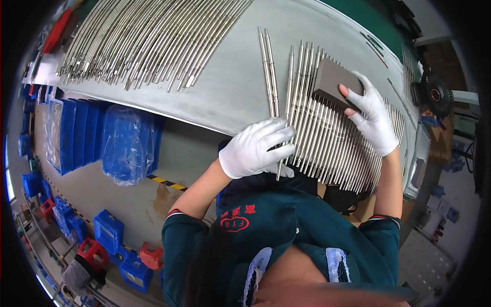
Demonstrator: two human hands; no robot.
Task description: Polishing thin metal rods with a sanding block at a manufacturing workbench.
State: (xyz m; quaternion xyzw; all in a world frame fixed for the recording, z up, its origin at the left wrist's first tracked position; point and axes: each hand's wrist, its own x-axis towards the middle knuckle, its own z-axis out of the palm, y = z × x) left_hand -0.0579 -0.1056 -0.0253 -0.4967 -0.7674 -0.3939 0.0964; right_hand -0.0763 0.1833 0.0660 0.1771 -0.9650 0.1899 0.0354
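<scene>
Resting on a dense row of slender silver metal rods (319,130), right of centre on the table: one grey-brown, flat rectangular block (333,74), set slantwise across their far halves

Right hand, in a white glove with bare fingertips (377,120), has the block in its grasp; two bare tips press along its near side, another finger reaches over toward the right edge. Row beneath runs roughly parallel, near ends pointing at the wearer's body

Left hand, in a white knitted glove (255,148), is at the row's left end, fingers curled over a single stepped silver rod (291,77) near its lower end, thumb partly hidden below; reads as grasping. Rod tip shows just beneath the fingers. Just left, a close-set pair of silver rods (269,71) runs down under the same glove; cannot tell whether the fingers grip these too

All on a pale grey work table (225,77). Farther left on it, a broad second batch of silver rods (148,43), well apart from the first

Beyond the table's near edge, left: stacked blue plastic crates (79,135), beside them a clear plastic bag (121,146) over more blue. Far right, a black round fan (437,94)
</scene>
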